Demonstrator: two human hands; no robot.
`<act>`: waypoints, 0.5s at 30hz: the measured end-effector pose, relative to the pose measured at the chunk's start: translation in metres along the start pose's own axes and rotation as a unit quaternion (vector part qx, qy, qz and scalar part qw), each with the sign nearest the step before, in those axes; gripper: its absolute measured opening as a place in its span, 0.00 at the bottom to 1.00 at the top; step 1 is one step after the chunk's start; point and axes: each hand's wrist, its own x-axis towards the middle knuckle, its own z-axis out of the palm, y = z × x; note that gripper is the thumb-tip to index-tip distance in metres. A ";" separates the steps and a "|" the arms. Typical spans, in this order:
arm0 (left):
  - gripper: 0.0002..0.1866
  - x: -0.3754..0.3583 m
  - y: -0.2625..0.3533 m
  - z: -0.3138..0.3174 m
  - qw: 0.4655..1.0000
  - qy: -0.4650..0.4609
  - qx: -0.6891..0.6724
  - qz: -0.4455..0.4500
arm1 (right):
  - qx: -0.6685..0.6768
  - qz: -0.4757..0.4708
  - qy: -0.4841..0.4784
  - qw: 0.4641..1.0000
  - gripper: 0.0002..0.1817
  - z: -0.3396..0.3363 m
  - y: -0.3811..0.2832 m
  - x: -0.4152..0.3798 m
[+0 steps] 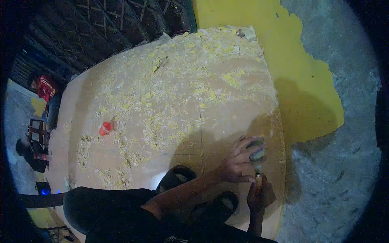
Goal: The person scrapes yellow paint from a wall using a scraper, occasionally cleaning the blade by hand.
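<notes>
Near the right edge of the tan tiled floor (227, 125), my right hand (261, 195) is closed round the light wooden handle of a scraper (259, 180). The tool's metal collar shows just above my fist. Its wide greyish end (257, 153) points away from me, toward the wall. My left hand (239, 162) reaches across from the left with fingers spread, right at that end and partly covering it. The left fingertips are blurred. My left thumb lies close to the collar.
Yellow and white paint flakes (162, 117) litter the floor, with a red round object (105, 128) among them. A partly peeled yellow wall (300, 97) runs along the right. A dark lattice gate (117, 24) stands at upper left. A person in red (46, 88) is at far left.
</notes>
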 end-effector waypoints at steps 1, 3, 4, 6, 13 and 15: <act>0.36 -0.001 0.001 0.007 1.000 0.000 0.001 0.001 | 0.001 0.000 0.002 1.000 0.20 0.001 0.001 0.001; 0.35 -0.002 0.006 0.019 0.996 0.048 -0.042 0.056 | 0.008 0.061 -0.042 0.997 0.18 0.000 0.003 0.002; 0.35 -0.002 0.006 0.018 0.996 0.047 -0.044 0.056 | 0.008 0.063 -0.042 0.997 0.18 0.000 0.001 0.005; 0.38 -0.003 0.010 0.018 0.957 0.135 -0.250 -0.052 | 0.083 0.128 -0.018 0.988 0.16 -0.004 -0.004 0.014; 0.56 0.027 0.024 -0.016 0.658 0.220 -0.664 -0.278 | 0.153 0.136 0.019 0.979 0.17 -0.001 0.008 0.003; 0.55 0.031 0.028 -0.019 0.609 0.233 -0.696 -0.300 | 0.154 0.117 0.007 0.981 0.18 0.000 0.010 -0.003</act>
